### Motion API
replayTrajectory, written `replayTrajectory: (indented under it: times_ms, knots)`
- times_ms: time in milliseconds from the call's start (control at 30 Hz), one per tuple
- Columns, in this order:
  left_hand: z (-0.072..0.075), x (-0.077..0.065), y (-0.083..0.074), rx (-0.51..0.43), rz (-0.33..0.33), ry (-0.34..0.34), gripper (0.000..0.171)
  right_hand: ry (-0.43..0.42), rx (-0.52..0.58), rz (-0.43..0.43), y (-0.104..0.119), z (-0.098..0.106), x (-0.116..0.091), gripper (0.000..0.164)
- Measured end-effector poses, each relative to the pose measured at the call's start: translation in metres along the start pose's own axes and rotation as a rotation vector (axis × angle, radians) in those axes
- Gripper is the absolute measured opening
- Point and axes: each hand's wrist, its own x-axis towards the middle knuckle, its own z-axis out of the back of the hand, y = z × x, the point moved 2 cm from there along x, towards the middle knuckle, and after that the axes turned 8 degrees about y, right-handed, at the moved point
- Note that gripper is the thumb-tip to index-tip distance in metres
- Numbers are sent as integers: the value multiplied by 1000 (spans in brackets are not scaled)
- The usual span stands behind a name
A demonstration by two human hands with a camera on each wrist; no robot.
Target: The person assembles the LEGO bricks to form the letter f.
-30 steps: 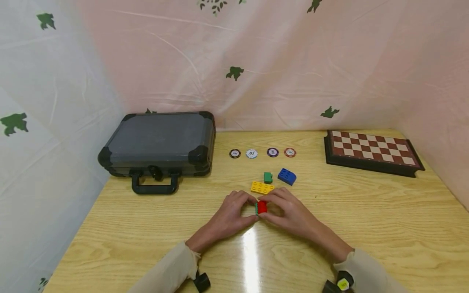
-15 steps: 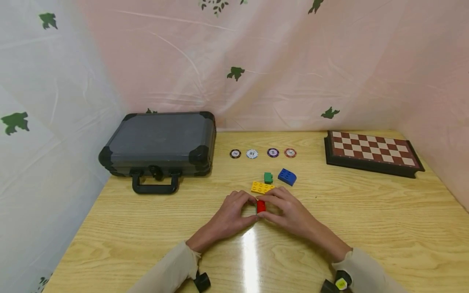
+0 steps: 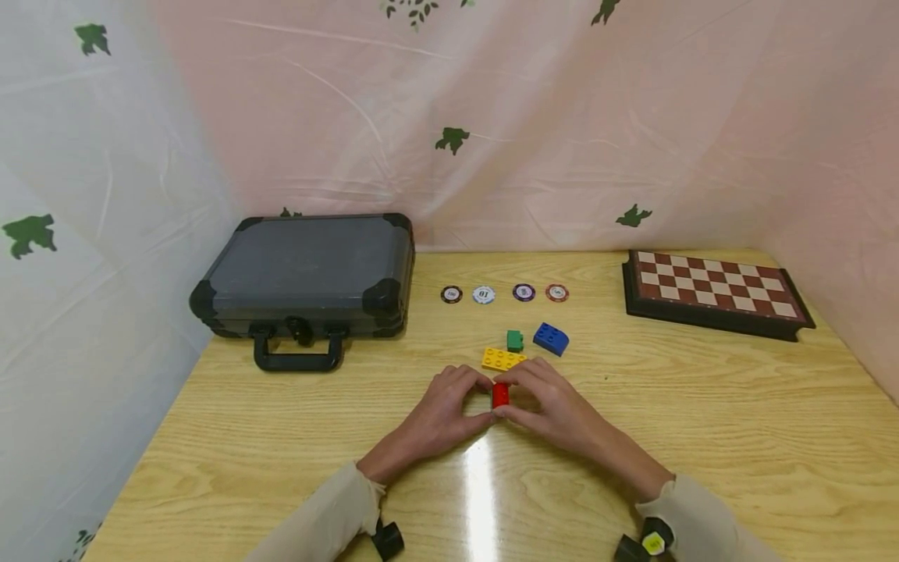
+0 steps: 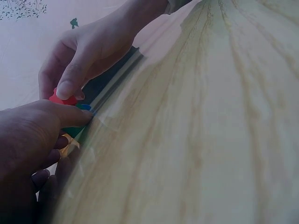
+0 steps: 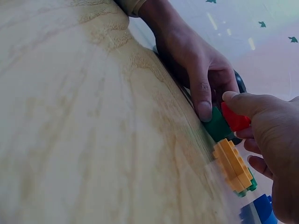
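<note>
My left hand (image 3: 441,412) pinches a green building brick (image 5: 217,125) between thumb and fingers, low at the table. With its thumb and fingertips my right hand (image 3: 556,402) grips a red brick (image 3: 500,395), which sits against the top of that green brick. Whether their studs are fully pressed together cannot be told. In the head view the red brick covers nearly all of the green one. Just beyond the fingers lies a yellow brick (image 3: 500,359), with a small green brick (image 3: 515,340) behind it. A blue brick (image 3: 551,339) with a rounded end lies to the right.
Several poker chips (image 3: 484,294) lie in a row at the back of the wooden table (image 3: 281,484). A grey case (image 3: 309,265) with black corners stands back left, its handle facing forward. The checkered board (image 3: 716,285) rests back right. A patterned cloth (image 3: 534,117) hangs behind.
The red brick has shifted slightly left over the green brick held by my left hand, so less green shows. The right hand moved slightly with it; the left hand stays put.
</note>
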Motion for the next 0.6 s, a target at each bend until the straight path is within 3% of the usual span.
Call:
replayTrajectory:
  times_ms: [600]
  knots:
    - [0, 0, 1, -7, -9, -6, 31, 1, -11, 10, 2, 1, 5, 37]
